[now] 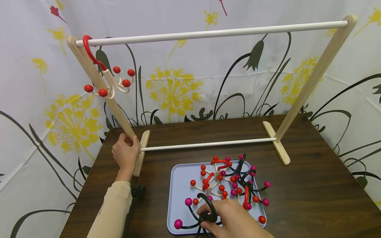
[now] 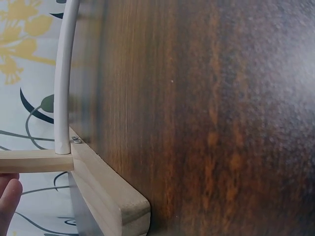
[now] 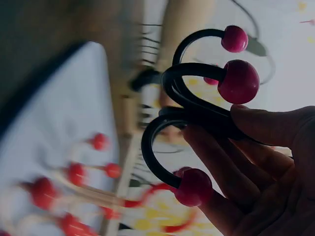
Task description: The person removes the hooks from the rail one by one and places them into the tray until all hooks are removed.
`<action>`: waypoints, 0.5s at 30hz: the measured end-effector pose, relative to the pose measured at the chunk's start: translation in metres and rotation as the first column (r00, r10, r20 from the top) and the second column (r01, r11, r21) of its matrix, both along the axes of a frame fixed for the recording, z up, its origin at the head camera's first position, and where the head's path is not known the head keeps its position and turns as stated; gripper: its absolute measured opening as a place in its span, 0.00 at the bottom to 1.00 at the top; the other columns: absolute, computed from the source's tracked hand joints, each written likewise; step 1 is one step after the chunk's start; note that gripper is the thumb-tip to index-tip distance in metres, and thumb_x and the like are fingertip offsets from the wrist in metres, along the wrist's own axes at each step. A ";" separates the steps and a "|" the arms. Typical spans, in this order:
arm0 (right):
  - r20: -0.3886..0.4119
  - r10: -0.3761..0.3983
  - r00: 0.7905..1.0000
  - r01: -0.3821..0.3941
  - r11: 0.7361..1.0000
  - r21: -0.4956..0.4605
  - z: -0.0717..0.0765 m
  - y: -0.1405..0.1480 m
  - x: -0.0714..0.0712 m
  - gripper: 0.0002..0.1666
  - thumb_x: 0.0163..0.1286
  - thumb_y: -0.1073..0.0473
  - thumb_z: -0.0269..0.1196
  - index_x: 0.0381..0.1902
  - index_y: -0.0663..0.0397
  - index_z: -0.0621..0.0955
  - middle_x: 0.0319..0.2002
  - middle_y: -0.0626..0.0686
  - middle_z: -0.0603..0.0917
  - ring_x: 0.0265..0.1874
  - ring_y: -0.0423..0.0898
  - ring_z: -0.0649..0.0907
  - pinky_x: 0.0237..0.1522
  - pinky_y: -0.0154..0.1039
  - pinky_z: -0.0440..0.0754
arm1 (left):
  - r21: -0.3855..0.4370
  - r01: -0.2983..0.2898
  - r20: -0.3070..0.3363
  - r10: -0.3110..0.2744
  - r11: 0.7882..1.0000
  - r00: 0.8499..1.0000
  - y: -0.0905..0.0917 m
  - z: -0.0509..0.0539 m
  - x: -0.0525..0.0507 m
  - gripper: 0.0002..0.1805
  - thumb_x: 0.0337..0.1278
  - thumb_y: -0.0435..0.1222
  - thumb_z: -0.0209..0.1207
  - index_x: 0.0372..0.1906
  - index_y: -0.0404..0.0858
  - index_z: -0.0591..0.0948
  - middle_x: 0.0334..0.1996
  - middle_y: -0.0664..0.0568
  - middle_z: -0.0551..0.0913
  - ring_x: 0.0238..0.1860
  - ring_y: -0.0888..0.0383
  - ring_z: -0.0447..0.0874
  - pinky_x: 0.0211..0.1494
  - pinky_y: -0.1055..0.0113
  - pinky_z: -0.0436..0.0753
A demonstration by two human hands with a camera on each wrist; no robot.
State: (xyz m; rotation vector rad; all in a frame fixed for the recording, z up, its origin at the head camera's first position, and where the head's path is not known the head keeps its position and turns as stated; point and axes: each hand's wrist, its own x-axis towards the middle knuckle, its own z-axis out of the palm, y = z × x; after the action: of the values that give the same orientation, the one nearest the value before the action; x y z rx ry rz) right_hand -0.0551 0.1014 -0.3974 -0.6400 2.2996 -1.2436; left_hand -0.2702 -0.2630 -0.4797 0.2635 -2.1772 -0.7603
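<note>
My left hand (image 1: 126, 152) grips the left wooden post (image 1: 117, 114) of a rack near its foot; fingertips (image 2: 10, 194) show at the post in the left wrist view. My right hand (image 1: 230, 216) holds a black multi-arm hook (image 1: 212, 206) with magenta balls on its tips, over the tray's front part. In the right wrist view, the thumb and fingers pinch the black hook (image 3: 197, 118) at its stem. A cream hook with a red top and red balls (image 1: 108, 76) hangs at the left end of the white top bar (image 1: 208, 33).
A pale blue tray (image 1: 174, 188) holds several tangled hooks (image 1: 221, 178), cream with red balls and black with magenta balls. The rack's lower white bar (image 1: 208, 144) runs behind it. The right foot (image 1: 279, 148) stands on the dark wooden table (image 1: 312, 191). A flowered cloth (image 1: 253, 82) hangs behind.
</note>
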 end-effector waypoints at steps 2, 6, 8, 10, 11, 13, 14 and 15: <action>0.006 -0.032 0.999 0.032 0.999 0.034 -0.013 -0.004 0.000 0.11 0.63 0.55 0.70 0.44 0.46 0.86 0.35 0.38 0.87 0.34 0.34 0.81 0.38 0.36 0.77 | -0.001 -0.002 0.000 0.002 1.000 1.000 0.000 0.001 0.000 0.12 0.56 0.41 0.65 0.31 0.36 0.79 0.22 0.44 0.83 0.24 0.43 0.80 0.30 0.46 0.71; 0.007 -0.089 0.996 0.088 0.994 0.070 -0.034 -0.008 0.001 0.10 0.62 0.56 0.70 0.42 0.49 0.87 0.32 0.39 0.87 0.30 0.34 0.80 0.36 0.35 0.77 | -0.001 -0.003 0.006 0.003 1.000 1.000 0.000 0.000 0.000 0.12 0.56 0.41 0.65 0.31 0.36 0.79 0.23 0.44 0.83 0.24 0.43 0.80 0.30 0.46 0.71; -0.003 -0.104 0.995 0.104 0.992 0.072 -0.041 -0.009 0.002 0.10 0.62 0.56 0.70 0.40 0.51 0.87 0.30 0.39 0.87 0.28 0.34 0.80 0.35 0.34 0.77 | -0.002 -0.004 0.009 0.004 1.000 1.000 0.001 0.000 0.000 0.12 0.56 0.41 0.65 0.31 0.36 0.79 0.23 0.44 0.83 0.24 0.43 0.80 0.30 0.46 0.71; -0.018 -0.115 0.993 0.116 0.991 0.073 -0.047 -0.009 0.003 0.09 0.62 0.56 0.70 0.39 0.50 0.87 0.29 0.39 0.86 0.27 0.34 0.80 0.35 0.34 0.77 | -0.002 -0.008 0.010 0.008 1.000 1.000 0.000 0.000 -0.001 0.12 0.56 0.41 0.65 0.31 0.36 0.79 0.23 0.44 0.83 0.24 0.43 0.80 0.29 0.46 0.70; -0.025 -0.121 0.992 0.123 0.990 0.074 -0.050 -0.008 0.004 0.08 0.61 0.56 0.71 0.38 0.50 0.86 0.29 0.39 0.86 0.27 0.34 0.80 0.35 0.34 0.77 | -0.003 -0.010 0.010 0.010 1.000 1.000 0.000 0.000 -0.001 0.12 0.56 0.41 0.65 0.31 0.36 0.79 0.23 0.44 0.83 0.24 0.43 0.80 0.29 0.46 0.70; -0.051 -0.128 0.990 0.132 0.988 0.084 -0.055 -0.008 0.004 0.07 0.61 0.56 0.71 0.37 0.49 0.86 0.28 0.38 0.85 0.26 0.33 0.80 0.35 0.35 0.77 | -0.002 -0.012 0.011 0.012 1.000 1.000 0.000 0.000 -0.001 0.12 0.56 0.41 0.65 0.31 0.36 0.79 0.23 0.44 0.83 0.24 0.43 0.80 0.29 0.46 0.70; -0.061 -0.129 0.990 0.134 0.987 0.088 -0.057 -0.008 0.004 0.06 0.60 0.56 0.71 0.36 0.48 0.86 0.28 0.37 0.84 0.26 0.33 0.79 0.35 0.35 0.77 | -0.002 -0.012 0.010 0.012 1.000 1.000 0.000 0.000 -0.001 0.12 0.56 0.41 0.64 0.31 0.36 0.79 0.23 0.44 0.83 0.24 0.43 0.80 0.29 0.46 0.70; -0.072 -0.127 0.989 0.134 0.986 0.095 -0.058 -0.007 0.004 0.06 0.60 0.57 0.71 0.35 0.48 0.85 0.27 0.36 0.84 0.26 0.33 0.79 0.35 0.35 0.77 | -0.003 -0.012 0.010 0.012 1.000 1.000 0.000 -0.001 -0.001 0.12 0.56 0.42 0.65 0.31 0.36 0.79 0.23 0.44 0.84 0.24 0.43 0.80 0.30 0.46 0.71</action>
State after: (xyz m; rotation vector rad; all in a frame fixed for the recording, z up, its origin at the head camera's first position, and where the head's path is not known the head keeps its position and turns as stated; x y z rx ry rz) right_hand -0.0513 0.0939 -0.4557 -0.5099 2.4758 -1.1722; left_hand -0.2716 -0.2631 -0.4803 0.2797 -2.1835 -0.7508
